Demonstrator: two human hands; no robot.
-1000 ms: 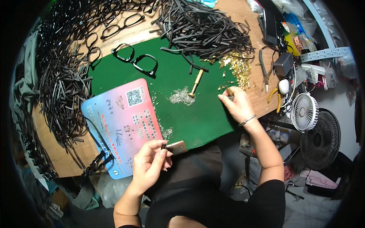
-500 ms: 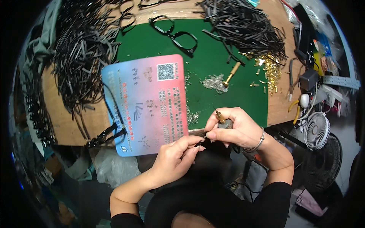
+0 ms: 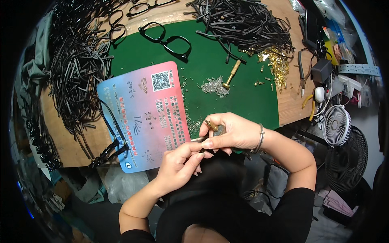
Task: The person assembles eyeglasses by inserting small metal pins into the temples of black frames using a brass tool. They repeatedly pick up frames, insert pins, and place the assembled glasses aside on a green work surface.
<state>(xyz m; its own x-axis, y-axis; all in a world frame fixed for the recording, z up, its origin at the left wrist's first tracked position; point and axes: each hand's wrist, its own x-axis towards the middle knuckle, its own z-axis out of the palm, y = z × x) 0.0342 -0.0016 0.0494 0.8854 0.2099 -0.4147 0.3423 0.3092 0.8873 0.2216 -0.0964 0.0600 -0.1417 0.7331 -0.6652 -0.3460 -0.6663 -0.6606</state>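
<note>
My left hand [image 3: 178,167] is closed in a pinch in front of the bench, its fingertips meeting those of my right hand. A small dark piece seems to be between them, mostly hidden. My right hand [image 3: 237,135] is wrapped around a brass-tipped hand tool [image 3: 211,125] with a dark, rounded body, its brass end pointing up and left. Just beyond the hands are a green mat [image 3: 251,107] and a pink-and-blue printed pad [image 3: 172,69] bearing small groups of metal parts. A brass-handled tool [image 3: 233,75] lies beside a heap of tiny silver screws [image 3: 214,86].
Black glasses frames [image 3: 177,47] rest at the mat's far side. Piles of thin dark strips [image 3: 79,77] cover the left and far right. Golden small parts [image 3: 280,69], yellow-handled pliers [image 3: 310,106] and a white fan [image 3: 337,125] are at the right.
Both hands appear slightly further left and closer together, with fingertips now touching. The tool in my right hand leans more to the left. The whole view has shifted a little.
</note>
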